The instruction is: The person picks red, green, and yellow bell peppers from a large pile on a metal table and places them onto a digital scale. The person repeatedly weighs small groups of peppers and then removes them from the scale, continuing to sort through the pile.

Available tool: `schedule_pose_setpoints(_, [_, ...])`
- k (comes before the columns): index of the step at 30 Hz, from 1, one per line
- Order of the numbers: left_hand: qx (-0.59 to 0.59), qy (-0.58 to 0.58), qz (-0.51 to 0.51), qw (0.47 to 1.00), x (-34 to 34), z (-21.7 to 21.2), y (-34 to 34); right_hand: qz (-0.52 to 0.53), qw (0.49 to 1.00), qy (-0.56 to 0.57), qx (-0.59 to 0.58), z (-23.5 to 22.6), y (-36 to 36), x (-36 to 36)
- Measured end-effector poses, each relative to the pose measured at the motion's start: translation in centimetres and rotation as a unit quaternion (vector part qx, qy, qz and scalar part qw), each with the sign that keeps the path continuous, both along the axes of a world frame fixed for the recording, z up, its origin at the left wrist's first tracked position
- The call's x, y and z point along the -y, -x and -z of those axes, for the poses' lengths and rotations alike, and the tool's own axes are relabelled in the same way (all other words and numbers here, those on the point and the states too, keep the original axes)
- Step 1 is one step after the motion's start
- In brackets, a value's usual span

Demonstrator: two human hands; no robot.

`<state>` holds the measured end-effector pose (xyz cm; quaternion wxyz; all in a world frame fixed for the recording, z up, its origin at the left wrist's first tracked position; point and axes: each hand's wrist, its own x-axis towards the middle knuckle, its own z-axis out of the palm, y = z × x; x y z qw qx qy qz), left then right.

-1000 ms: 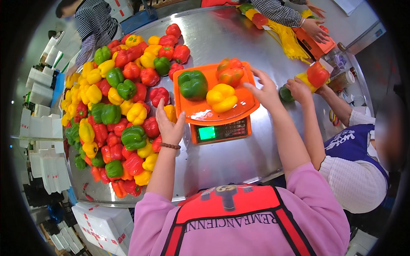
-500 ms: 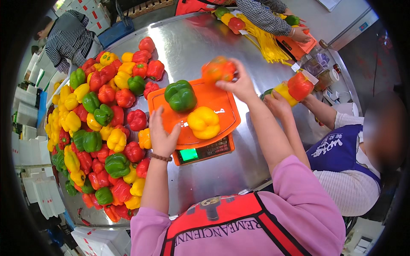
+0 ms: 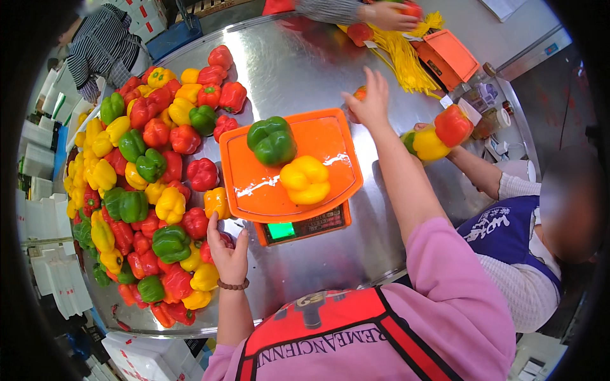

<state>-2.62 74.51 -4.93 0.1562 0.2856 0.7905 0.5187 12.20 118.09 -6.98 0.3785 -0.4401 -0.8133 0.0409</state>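
Observation:
An orange weighing scale (image 3: 306, 223) with an orange tray (image 3: 251, 197) stands in front of me. On the tray sit a green bell pepper (image 3: 271, 140) at the back left and a yellow bell pepper (image 3: 305, 180) nearer me. My right hand (image 3: 372, 105) is past the tray's far right corner, fingers spread. Part of a red bell pepper (image 3: 360, 93) shows between its thumb and fingers; the hand hides the rest, and contact is unclear. My left hand (image 3: 230, 257), fingers apart, is beside a red bell pepper (image 3: 222, 240) at the near edge of the pile, partly covering it.
Mixed bell peppers (image 3: 155, 171) are heaped along the left of the metal table (image 3: 305, 267). At right, a co-worker holds a yellow and red pepper bundle (image 3: 438, 136). Yellow ties (image 3: 403, 60), another orange scale (image 3: 450, 57) and jars (image 3: 492, 120) are at the far right.
My right hand has moved right and away from the tray, its fingers spreading from the red bell pepper. My left hand has dropped from the tray's left edge toward the pile.

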Motion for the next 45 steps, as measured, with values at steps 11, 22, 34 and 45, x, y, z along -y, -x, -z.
schedule_pose_setpoints(11, [-0.002, -0.034, -0.003, 0.999, 0.1, -0.7, 0.9, -0.412, 0.88, 0.228, 0.06, -9.3, 7.4, 9.5])
schedule_pose_setpoints(22, [0.085, -0.102, -0.003, 0.991, 1.3, -3.7, 0.0, 0.011, 0.964, 0.163, 0.209, 0.2, 1.9, -1.7])
schedule_pose_setpoints(34, [0.02, -0.049, 0.024, 0.998, 2.0, -1.9, 0.2, -0.384, 0.876, 0.293, -0.005, -5.8, -1.9, 19.3])
schedule_pose_setpoints(45, [0.018, -0.021, 0.027, 0.999, 7.2, 0.2, -1.4, 0.08, 0.946, 0.262, -0.175, 4.7, -11.5, 6.6])
